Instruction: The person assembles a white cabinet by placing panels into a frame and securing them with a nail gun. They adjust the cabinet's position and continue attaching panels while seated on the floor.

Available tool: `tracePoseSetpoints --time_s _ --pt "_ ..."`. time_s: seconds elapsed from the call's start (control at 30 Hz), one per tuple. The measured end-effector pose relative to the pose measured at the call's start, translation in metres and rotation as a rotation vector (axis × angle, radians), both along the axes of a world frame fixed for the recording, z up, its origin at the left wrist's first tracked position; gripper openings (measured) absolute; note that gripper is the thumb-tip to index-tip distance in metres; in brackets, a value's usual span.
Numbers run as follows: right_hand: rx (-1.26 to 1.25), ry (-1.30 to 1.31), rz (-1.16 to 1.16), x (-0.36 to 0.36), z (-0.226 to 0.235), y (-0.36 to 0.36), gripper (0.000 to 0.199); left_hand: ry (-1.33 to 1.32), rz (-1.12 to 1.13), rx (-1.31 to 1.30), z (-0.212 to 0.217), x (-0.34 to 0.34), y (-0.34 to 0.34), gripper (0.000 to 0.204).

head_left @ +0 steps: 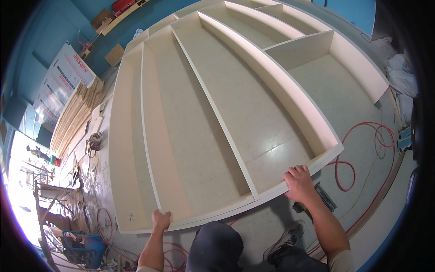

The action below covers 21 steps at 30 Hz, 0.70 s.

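Observation:
A large cream-white panel frame (312, 122), divided by long upright boards into open bays, lies across the floor in front of me. My left hand (161, 219) is closed over its near edge, close to the left corner, beside the end of a thin divider. Farther right, my right hand (299, 183) grips the same edge with its fingers curled over the rim near the right corner. Below my right forearm, partly hidden by it, a dark nail gun (324, 196) rests on the floor.
A red air hose (349, 174) loops over the floor at right, with plastic-wrapped bundles (402, 75) beyond. On the left are stacked wooden strips (74, 113), a blue bucket (94, 249) and a metal stand (45, 195). My knee (219, 247) is close to the frame's near edge.

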State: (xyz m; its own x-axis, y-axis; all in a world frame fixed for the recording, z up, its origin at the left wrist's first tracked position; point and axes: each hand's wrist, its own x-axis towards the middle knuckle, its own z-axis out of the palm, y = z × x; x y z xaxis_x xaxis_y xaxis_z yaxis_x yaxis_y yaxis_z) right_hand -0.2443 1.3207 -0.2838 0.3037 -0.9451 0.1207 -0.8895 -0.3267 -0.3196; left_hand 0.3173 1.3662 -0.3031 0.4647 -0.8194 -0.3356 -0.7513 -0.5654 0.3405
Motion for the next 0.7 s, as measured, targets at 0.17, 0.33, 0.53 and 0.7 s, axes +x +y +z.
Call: tracePoseSetpoints --time_s 0.17,0.33,0.53,0.7 --pt "0.037 0.060 0.015 0.014 -0.007 -0.005 0.034 -0.085 0.049 0.068 -0.010 0.019 0.015 0.041" --pt "-0.002 0.015 -0.003 0.013 -0.003 -0.001 0.032 0.061 -0.043 -0.012 -0.003 0.011 0.006 0.042" --pt "-0.008 -0.015 0.007 0.017 -0.003 -0.002 0.033 0.247 0.097 0.021 0.028 0.027 0.008 0.047" --pt "-0.011 -0.004 0.020 0.024 -0.009 -0.006 0.035 0.273 0.066 -0.202 0.032 0.035 0.012 0.047"
